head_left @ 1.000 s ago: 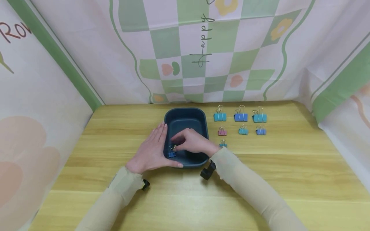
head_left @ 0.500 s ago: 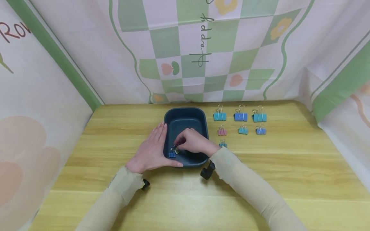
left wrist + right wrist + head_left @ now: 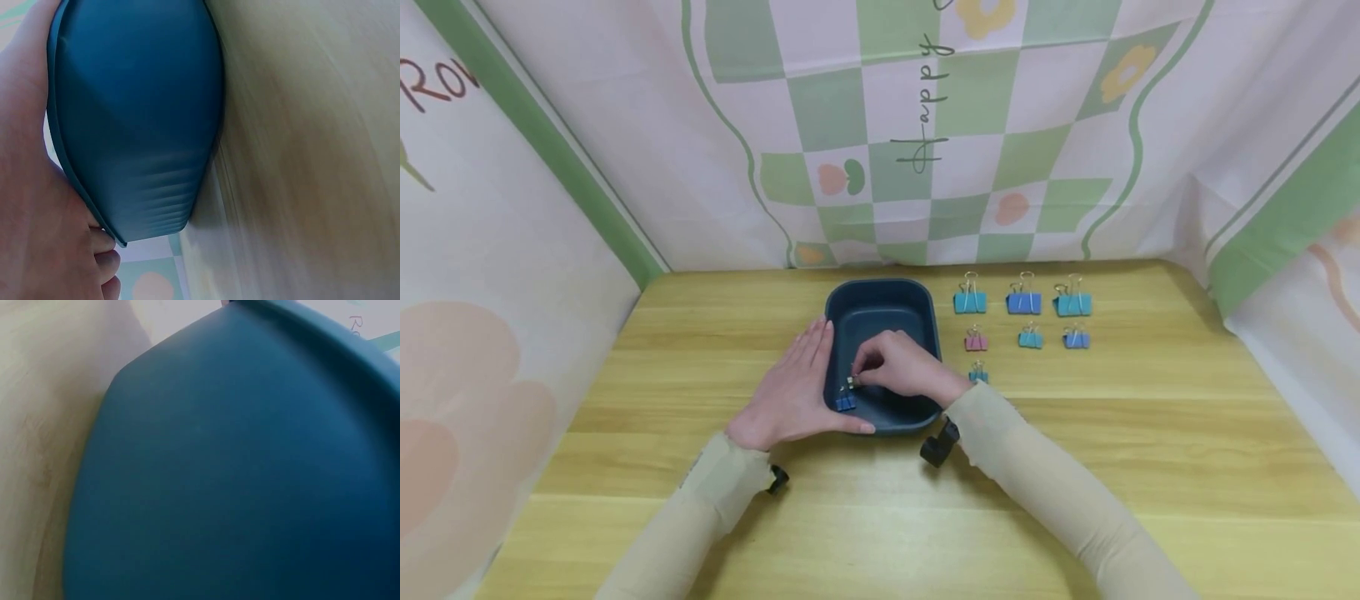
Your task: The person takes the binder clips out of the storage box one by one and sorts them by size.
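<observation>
A dark blue rectangular tray (image 3: pixel 880 292) stands on the wooden table. My left hand (image 3: pixel 793 387) lies along its left rim with straight fingers, the thumb across the near edge; the left wrist view shows it against the tray's outer wall (image 3: pixel 137 112). Inside the tray, my right hand (image 3: pixel 898 364) pinches a small binder clip (image 3: pixel 852 382), mostly hidden by the fingertips, with only a pale gold bit showing. Just below it, near the tray's left wall, sits a small blue binder clip (image 3: pixel 846 402). In the right wrist view the tray wall (image 3: pixel 219 456) hides the hand.
Right of the tray, binder clips stand in rows: large teal (image 3: pixel 970 302), blue (image 3: pixel 1024 303) and teal (image 3: pixel 1072 305) at the back, smaller pink (image 3: pixel 976 342), teal (image 3: pixel 1030 339) and blue (image 3: pixel 1077 340) ahead, and a tiny teal one (image 3: pixel 978 372) by the right wrist.
The right fingertips have shifted slightly right and drawn closer together, and the small clip between them has turned. The left hand and the tray have stayed put.
</observation>
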`<state>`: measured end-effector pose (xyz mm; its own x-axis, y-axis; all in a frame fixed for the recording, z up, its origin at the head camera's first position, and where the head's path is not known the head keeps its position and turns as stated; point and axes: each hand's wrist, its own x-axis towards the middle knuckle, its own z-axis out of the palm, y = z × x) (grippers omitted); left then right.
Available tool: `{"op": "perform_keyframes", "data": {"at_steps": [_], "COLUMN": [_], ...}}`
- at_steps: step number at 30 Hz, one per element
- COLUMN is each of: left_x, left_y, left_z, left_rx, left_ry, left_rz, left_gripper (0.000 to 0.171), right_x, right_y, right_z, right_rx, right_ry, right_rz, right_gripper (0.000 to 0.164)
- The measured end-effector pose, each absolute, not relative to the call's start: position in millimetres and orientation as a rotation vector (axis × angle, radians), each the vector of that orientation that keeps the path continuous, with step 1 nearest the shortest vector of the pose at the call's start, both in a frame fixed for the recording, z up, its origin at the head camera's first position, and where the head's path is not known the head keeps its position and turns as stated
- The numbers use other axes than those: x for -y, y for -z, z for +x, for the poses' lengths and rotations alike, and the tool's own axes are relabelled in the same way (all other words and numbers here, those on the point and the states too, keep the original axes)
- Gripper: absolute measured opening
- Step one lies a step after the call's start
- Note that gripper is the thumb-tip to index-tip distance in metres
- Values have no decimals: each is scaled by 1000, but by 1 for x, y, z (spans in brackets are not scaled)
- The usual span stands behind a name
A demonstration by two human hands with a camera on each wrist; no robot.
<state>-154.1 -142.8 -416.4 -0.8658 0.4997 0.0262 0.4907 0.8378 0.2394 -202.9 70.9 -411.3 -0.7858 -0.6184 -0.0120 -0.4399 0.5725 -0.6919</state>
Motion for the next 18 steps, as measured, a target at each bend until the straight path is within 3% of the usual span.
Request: {"op": "perform_keyframes", "data": {"at_steps": [18], "left_x": [142], "left_y": [416], "left_z": [-155], "left_rx": [-2963], "left_ry": [-427], "left_rz": [760], "left_gripper": [147], "right_x": [-97], "right_y": [382], "right_z": [-201], "right_rx": [-2602], "right_ry": [1418], "right_rz": [-900], "right_gripper": [6]}}
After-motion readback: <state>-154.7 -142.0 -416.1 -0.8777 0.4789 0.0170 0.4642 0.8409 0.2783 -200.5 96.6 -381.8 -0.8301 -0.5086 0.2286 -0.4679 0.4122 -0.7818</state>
